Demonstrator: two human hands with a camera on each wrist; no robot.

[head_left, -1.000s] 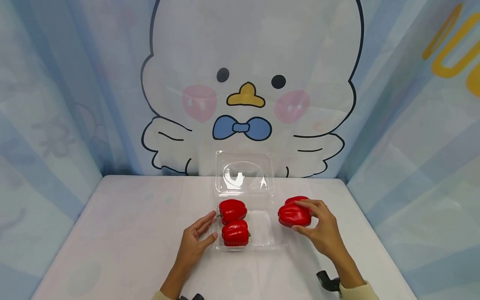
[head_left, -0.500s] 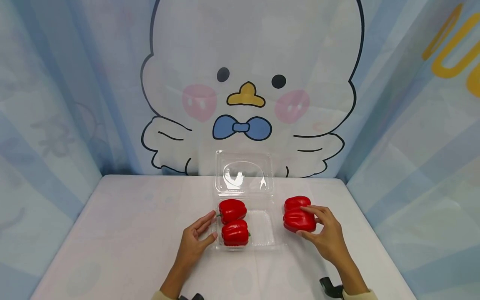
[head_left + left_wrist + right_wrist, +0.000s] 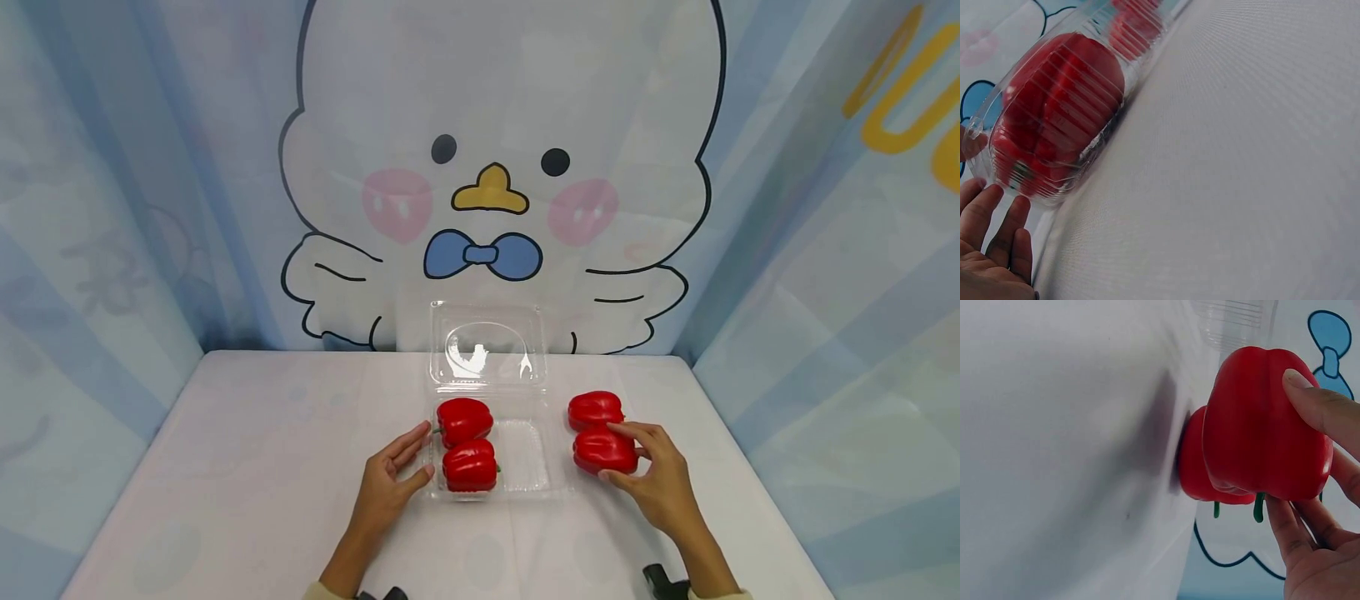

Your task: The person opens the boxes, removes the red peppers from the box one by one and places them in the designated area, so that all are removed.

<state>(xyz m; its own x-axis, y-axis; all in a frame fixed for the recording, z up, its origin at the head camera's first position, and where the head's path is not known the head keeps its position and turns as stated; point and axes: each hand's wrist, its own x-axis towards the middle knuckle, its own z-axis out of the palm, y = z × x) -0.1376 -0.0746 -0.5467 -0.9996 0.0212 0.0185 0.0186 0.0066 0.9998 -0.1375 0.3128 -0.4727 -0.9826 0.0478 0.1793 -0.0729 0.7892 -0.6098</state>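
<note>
My right hand (image 3: 663,479) pinches a red bell pepper (image 3: 603,450) between thumb and fingers, to the right of the clear plastic clamshell box (image 3: 525,467). In the right wrist view this held pepper (image 3: 1260,425) is raised off the table, its green stem showing. A second red bell pepper (image 3: 595,410) lies on the table just behind it. At the box's left side rests my left hand (image 3: 390,479), its fingers loosely extended by the wall. Inside the box's left half sit two more red bell peppers, a rear one (image 3: 464,421) and a front one (image 3: 470,467).
The box's transparent lid (image 3: 487,346) stands raised at the back, close to the curtain with the printed cartoon chick (image 3: 495,100). A white cloth covers the table (image 3: 247,483). Printed curtains (image 3: 847,317) enclose the sides.
My right hand has moved right and slightly toward me with the bell pepper, showing more of the pepper behind. The left hand and the box stay put.
</note>
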